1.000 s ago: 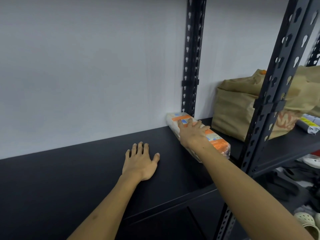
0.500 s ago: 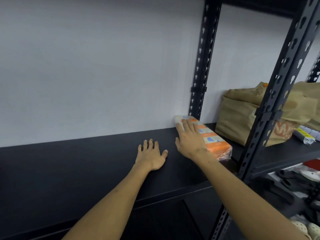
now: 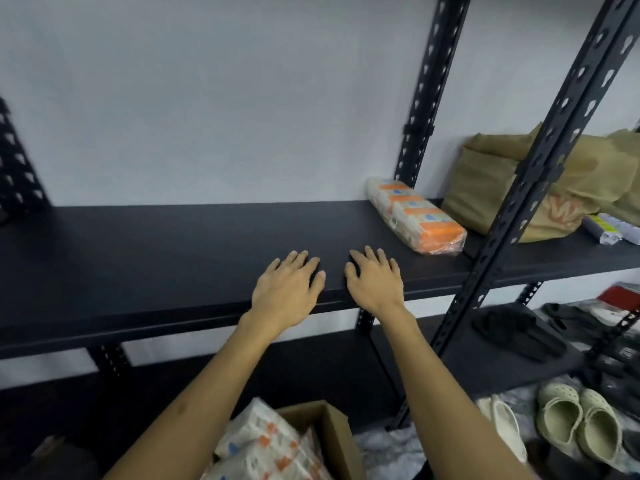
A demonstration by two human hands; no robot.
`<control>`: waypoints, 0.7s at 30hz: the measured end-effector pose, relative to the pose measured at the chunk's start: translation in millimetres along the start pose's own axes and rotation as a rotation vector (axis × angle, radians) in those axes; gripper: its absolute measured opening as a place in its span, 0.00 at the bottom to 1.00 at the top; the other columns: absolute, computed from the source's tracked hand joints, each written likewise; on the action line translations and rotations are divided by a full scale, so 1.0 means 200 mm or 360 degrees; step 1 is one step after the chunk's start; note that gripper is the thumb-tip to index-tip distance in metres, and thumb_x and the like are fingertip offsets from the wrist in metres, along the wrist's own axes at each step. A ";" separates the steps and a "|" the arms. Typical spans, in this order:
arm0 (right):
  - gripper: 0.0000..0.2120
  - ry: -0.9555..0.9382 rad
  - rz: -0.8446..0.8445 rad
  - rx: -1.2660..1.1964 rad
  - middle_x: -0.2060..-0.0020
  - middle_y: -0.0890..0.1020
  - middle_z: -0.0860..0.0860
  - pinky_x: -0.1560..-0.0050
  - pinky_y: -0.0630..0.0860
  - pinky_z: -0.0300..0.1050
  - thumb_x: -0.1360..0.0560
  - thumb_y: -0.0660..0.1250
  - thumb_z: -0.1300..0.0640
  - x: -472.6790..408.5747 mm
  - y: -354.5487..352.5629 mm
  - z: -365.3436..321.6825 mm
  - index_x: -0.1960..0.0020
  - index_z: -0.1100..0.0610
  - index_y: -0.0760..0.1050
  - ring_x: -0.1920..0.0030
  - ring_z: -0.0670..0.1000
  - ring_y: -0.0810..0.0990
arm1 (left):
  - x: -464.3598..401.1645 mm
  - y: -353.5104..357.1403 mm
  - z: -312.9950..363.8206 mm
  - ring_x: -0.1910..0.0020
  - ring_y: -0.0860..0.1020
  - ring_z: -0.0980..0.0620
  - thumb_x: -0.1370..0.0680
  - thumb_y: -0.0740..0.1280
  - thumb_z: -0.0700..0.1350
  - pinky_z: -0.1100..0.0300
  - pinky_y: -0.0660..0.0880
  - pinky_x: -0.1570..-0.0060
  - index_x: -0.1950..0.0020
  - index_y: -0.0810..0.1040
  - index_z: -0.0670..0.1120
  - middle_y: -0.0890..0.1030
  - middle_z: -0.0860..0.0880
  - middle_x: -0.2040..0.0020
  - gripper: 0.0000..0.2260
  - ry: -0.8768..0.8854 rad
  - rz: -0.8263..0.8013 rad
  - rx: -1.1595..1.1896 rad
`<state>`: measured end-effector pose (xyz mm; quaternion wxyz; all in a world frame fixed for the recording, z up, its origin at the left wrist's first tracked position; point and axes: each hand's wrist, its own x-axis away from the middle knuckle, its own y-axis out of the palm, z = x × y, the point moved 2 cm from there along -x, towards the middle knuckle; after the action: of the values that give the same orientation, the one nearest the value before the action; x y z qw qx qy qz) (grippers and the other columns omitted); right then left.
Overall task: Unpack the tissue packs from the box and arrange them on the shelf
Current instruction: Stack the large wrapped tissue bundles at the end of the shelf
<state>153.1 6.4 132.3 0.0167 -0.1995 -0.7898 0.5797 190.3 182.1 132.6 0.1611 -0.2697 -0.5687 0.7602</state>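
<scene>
White wall behind a black metal rack; its shelf [image 3: 156,258] ran across the frame, dark and matte. One tissue pack [image 3: 415,214], orange and white in clear wrap, lay flat on the shelf at the right end, back end close to the wall, next to the rear upright post [image 3: 420,98]. Neither hand touched it. Left hand [image 3: 287,289] was palm-down over the front part of the shelf, fingers straight and slightly spread, gripping nothing. Right hand [image 3: 375,282] was just beside it, also palm-down, fingers relaxed and spread, holding nothing; it was near the pack but apart from it. Could not tell whether the palms pressed on the shelf or only hovered over it. Both bare forearms reached up from the bottom of the frame.

Cardboard box [image 3: 337,434] sat below, at bottom centre, open, with more tissue packs [image 3: 266,445] inside, white wrap with orange marks. Right of the front post [image 3: 540,188], on the neighbouring shelf section, sat a tan paper bag [image 3: 485,188], crumpled. Lower right: dark slippers [image 3: 519,336] on a lower shelf, pale clogs [image 3: 578,424] on the floor.
</scene>
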 end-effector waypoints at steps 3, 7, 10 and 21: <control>0.23 -0.0055 0.0174 -0.0037 0.21 0.62 0.55 0.21 0.46 0.58 0.15 0.48 0.48 0.16 0.08 -0.08 0.21 0.49 0.63 0.19 0.58 0.53 | 0.22 0.04 -0.02 0.19 0.59 0.48 0.14 0.44 0.59 0.47 0.57 0.22 0.19 0.63 0.50 0.64 0.47 0.19 0.27 0.0010 0.0236 -0.0157; 0.23 -0.0132 0.0364 -0.0058 0.22 0.65 0.56 0.21 0.49 0.61 0.16 0.49 0.48 0.35 0.14 -0.16 0.23 0.48 0.66 0.20 0.59 0.56 | 0.42 0.08 -0.09 0.17 0.50 0.49 0.14 0.49 0.58 0.50 0.50 0.19 0.18 0.59 0.47 0.57 0.47 0.17 0.27 0.0158 0.0363 -0.0036; 0.24 -0.0171 0.0485 -0.0107 0.22 0.64 0.56 0.22 0.52 0.62 0.18 0.52 0.49 0.49 0.19 -0.21 0.23 0.49 0.66 0.21 0.58 0.57 | 0.62 0.14 -0.15 0.18 0.42 0.53 0.14 0.58 0.53 0.52 0.46 0.19 0.17 0.56 0.47 0.47 0.50 0.16 0.27 0.0211 0.0378 0.0167; 0.27 -0.0045 -0.0220 -0.0624 0.24 0.66 0.54 0.26 0.62 0.60 0.20 0.63 0.52 0.90 0.89 -0.25 0.22 0.52 0.63 0.24 0.56 0.62 | 1.19 0.77 -0.59 0.19 0.58 0.45 0.18 0.65 0.50 0.50 0.59 0.22 0.19 0.61 0.47 0.60 0.45 0.18 0.29 -0.0692 -0.0310 0.0565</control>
<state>53.1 157.4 -53.0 0.0061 -0.1360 -0.8995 0.4152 78.6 360.0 -92.0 0.1523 -0.0125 -0.4713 0.8686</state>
